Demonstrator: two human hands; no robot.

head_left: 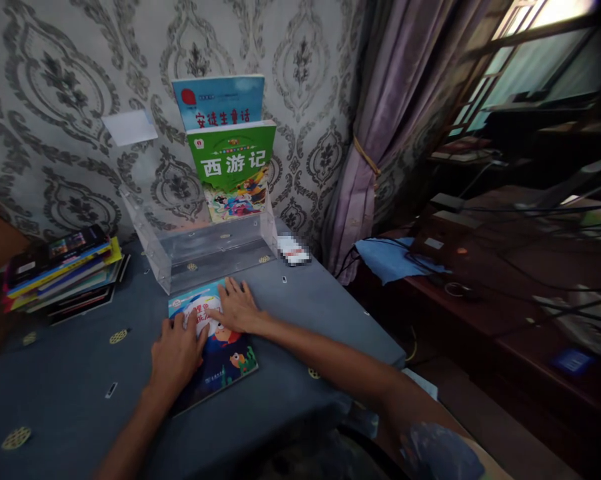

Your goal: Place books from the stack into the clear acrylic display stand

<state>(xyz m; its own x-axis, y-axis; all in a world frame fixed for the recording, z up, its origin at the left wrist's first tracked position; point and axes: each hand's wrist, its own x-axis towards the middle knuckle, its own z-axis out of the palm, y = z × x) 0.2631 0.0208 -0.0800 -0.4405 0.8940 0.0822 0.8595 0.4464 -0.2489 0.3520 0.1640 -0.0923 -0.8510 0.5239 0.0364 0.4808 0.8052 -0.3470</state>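
The table (70, 393) carries a blue cloth; its near and right edges drop off close to the forearms, with bare cloth to the left. A picture book (215, 353) lies flat near the table's middle. The left hand (176, 353) rests palm down on its left half, the right hand (235, 308) on its upper edge, fingers spread, nothing clamped. Just beyond stands a clear acrylic rack (205, 250) holding a green book (233, 170) and a blue book (219, 100) upright. A book stack (63, 270) sits far left.
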